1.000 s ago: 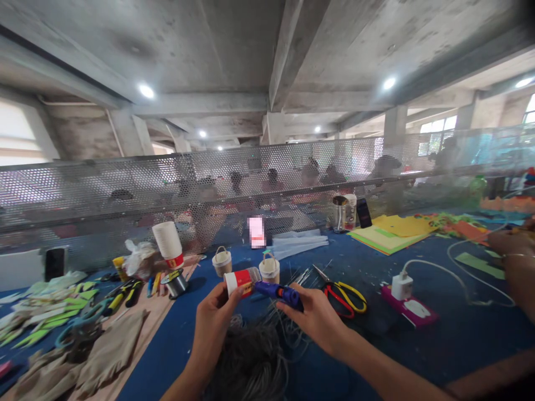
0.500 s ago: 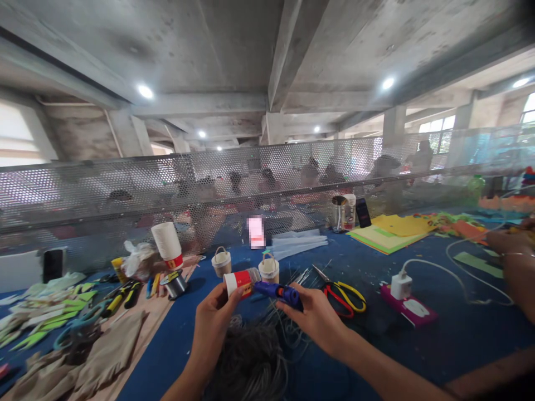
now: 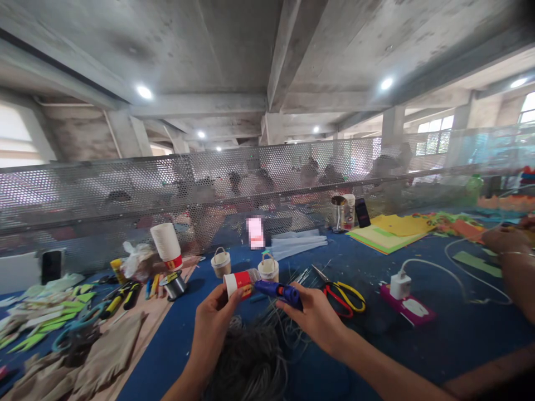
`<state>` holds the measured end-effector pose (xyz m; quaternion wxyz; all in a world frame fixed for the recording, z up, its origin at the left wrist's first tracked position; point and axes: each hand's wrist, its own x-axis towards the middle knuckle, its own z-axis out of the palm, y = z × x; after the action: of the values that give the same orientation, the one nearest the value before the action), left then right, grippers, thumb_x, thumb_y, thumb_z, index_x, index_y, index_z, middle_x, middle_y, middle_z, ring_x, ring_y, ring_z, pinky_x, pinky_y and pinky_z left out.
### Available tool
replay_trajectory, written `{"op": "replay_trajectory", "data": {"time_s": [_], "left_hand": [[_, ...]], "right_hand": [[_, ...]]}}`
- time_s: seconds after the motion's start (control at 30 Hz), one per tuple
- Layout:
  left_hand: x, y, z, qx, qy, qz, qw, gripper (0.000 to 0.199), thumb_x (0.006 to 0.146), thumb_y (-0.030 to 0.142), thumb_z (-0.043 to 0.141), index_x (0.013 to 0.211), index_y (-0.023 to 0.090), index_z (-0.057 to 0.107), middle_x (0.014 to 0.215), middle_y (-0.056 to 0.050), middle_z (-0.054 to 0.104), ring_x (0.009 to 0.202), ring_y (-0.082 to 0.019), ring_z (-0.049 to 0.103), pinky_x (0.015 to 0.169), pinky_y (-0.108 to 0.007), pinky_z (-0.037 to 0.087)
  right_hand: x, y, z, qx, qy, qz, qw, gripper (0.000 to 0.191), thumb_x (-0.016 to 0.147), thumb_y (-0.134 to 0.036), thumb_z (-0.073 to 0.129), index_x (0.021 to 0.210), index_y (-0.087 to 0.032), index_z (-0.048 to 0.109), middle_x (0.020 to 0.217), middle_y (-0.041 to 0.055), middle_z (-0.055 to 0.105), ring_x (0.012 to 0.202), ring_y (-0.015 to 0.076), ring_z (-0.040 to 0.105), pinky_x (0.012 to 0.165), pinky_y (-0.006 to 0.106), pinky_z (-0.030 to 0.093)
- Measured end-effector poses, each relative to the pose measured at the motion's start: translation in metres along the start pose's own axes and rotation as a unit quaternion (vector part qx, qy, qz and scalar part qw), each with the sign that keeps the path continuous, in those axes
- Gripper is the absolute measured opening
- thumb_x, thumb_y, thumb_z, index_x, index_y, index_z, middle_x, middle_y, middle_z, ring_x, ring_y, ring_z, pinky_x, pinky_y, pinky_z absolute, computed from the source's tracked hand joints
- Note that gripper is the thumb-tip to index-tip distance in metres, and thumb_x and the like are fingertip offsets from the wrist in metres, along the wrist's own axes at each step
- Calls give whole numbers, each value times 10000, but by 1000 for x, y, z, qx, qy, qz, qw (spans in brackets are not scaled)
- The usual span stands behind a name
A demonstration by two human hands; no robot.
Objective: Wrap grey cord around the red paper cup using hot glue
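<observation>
My left hand is closed around a red and white paper cup lying on its side, with its rim facing left. Grey cord is wrapped about the cup's right end. A blue glue gun is gripped in my right hand, its nozzle pointing left at the wrapped end; whether the tip touches cannot be made out. Below my hands lies a heap of grey cord. Behind the cup stand two small handled baskets, a left basket and a right basket partly hidden by the glue gun.
Scissors with red and yellow handles lie right of my right hand, beyond loose wires. A purple power strip holds a charger. Stacked paper cups and a wire spool stand left. Another person's hand is far right.
My hands, the paper cup and the glue gun stay nearly in place. The view shifts very slightly, and the other person's hand at the right edge moves a little.
</observation>
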<state>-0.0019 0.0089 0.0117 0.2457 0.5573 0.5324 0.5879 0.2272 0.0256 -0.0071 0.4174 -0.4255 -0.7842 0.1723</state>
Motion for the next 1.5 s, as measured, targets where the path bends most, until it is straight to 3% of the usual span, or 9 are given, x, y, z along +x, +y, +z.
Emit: {"op": "replay_trajectory", "data": {"time_s": [0.93, 1.23, 1.5], "left_hand": [[0, 1, 0, -2, 2, 4, 1000, 385, 771, 470, 694, 974, 146, 739, 876, -31, 779, 844, -243, 679, 732, -280, 511], [-2, 8, 3, -23, -4, -4, 1000, 398, 732, 478, 712, 953, 149, 750, 909, -45, 789, 889, -278, 688, 798, -340, 538], [-2, 2, 1, -6, -11, 6, 1000, 373, 752, 451, 712, 969, 151, 752, 952, -48, 784, 904, -265, 686, 818, -317, 524]], "right_hand": [[0, 0, 1, 13, 7, 10, 1000, 312, 894, -499, 570, 818, -202, 621, 663, -1, 625, 620, 160, 577, 562, 208, 386], [0, -1, 1, 30, 21, 10, 999, 307, 887, -495, 571, 837, -202, 650, 675, 7, 635, 624, 162, 580, 566, 215, 400], [1, -2, -1, 38, 20, 20, 999, 296, 887, -481, 572, 814, -200, 632, 640, -6, 606, 574, 144, 541, 556, 211, 395]]}}
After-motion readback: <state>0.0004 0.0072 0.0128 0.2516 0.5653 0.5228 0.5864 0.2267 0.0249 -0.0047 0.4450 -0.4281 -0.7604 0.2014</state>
